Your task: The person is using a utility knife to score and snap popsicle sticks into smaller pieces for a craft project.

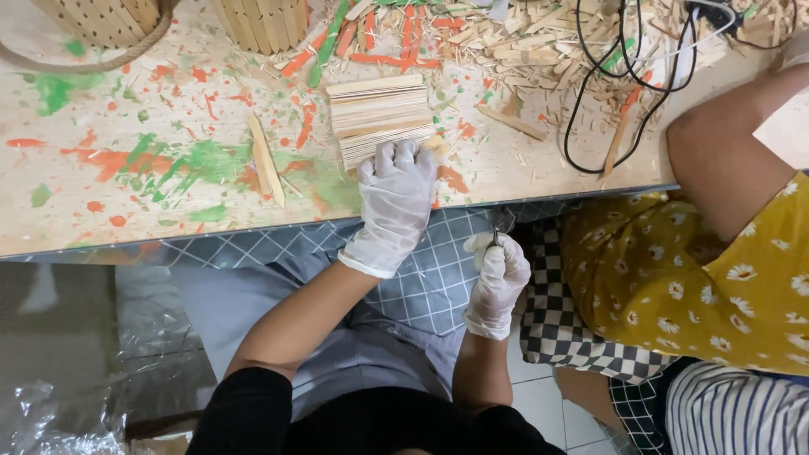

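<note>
A gloved left hand is curling over a stack of wooden craft sticks; the right hand is gripping a small metal tool.

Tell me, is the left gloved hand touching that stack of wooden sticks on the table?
Touching. The head view shows the left hand with its fingertips resting on the near edge of the stack of wooden sticks.

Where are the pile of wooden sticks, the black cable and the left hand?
pile of wooden sticks (375, 114), head view, middle of the top stick.
black cable (590, 126), head view, its lower loop.
left hand (394, 198), head view, back of the glove.
</note>
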